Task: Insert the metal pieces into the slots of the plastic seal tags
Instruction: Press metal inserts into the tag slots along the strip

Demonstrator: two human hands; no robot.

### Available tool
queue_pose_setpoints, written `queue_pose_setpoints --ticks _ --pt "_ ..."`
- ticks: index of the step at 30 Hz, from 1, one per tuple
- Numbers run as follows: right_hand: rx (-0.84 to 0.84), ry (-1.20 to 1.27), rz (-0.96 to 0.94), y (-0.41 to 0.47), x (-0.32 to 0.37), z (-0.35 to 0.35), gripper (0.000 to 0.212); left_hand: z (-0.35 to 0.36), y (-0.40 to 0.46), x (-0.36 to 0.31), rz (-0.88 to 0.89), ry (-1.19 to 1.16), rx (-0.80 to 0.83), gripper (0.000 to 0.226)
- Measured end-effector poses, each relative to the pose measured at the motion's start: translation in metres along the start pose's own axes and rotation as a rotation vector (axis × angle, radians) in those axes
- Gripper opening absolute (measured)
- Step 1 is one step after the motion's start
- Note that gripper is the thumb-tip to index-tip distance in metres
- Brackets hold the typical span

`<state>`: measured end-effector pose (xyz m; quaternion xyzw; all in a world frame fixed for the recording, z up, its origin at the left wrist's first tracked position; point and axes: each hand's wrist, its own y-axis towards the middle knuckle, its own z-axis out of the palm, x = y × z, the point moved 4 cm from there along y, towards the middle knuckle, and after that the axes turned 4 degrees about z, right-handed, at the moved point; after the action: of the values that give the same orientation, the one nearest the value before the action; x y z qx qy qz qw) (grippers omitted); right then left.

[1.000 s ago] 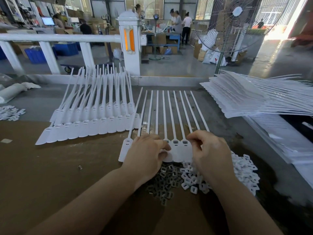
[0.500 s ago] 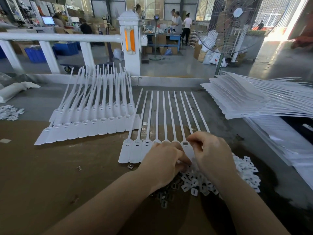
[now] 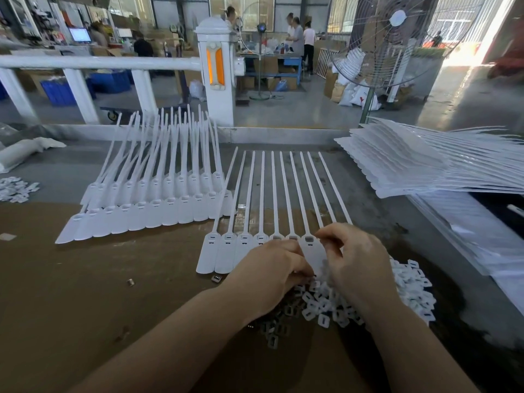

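Observation:
A row of white plastic seal tags (image 3: 226, 251) lies on the brown cardboard with the long tails pointing away from me. The left few heads show filled slots, while those near my hands show open windows. My left hand (image 3: 272, 276) lies over the lower ends of the middle tags. Its fingers curl down into the pile of small metal pieces (image 3: 283, 327) and white pieces (image 3: 411, 287), with the fingertips hidden. My right hand (image 3: 360, 265) covers the rightmost tag heads, its forefinger and thumb curled together beside an open slot (image 3: 309, 239).
A fanned batch of seal tags (image 3: 147, 211) lies at the left. A tall stack of tag sheets (image 3: 425, 168) sits at the right. Two loose metal pieces (image 3: 216, 278) lie on the cardboard. White railing and a standing fan (image 3: 397, 38) stand beyond the table.
My left hand has slid right along the row of tag heads and down to the pile of pieces, uncovering the left tags. My right hand has stayed at the row's right end.

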<state>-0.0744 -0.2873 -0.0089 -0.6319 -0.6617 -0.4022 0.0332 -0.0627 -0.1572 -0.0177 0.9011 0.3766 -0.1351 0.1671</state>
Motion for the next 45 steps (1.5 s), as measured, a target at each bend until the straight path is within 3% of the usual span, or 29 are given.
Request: queue_pose_setpoints --ticks 10,13,17,21,35,39,45 --pt "-0.002 0.003 0.000 -0.002 0.000 0.000 0.014 0.001 0.003 0.001 -0.006 0.000 0.019 0.016" --pt "0.005 0.007 0.002 -0.002 -0.001 0.000 0.014 -0.004 0.001 0.006 -0.097 -0.155 -0.028 0.005" --pt "0.014 -0.006 0.005 -0.001 0.000 0.001 0.013 -0.017 0.005 0.028 -0.257 -0.334 -0.159 0.027" --pt "0.030 -0.005 0.013 -0.002 0.000 0.003 0.014 -0.022 0.014 0.051 -0.371 -0.352 -0.189 0.017" --pt "0.048 -0.022 -0.012 -0.003 0.000 0.004 0.014 -0.020 0.033 0.062 -0.433 -0.241 -0.043 0.009" --pt "0.080 -0.018 -0.009 -0.003 0.000 0.005 0.015 -0.021 0.033 0.065 -0.456 -0.281 -0.065 0.004" --pt "0.076 -0.023 -0.017 -0.003 0.000 0.005 0.016 -0.022 0.036 0.070 -0.574 -0.409 -0.060 0.016"
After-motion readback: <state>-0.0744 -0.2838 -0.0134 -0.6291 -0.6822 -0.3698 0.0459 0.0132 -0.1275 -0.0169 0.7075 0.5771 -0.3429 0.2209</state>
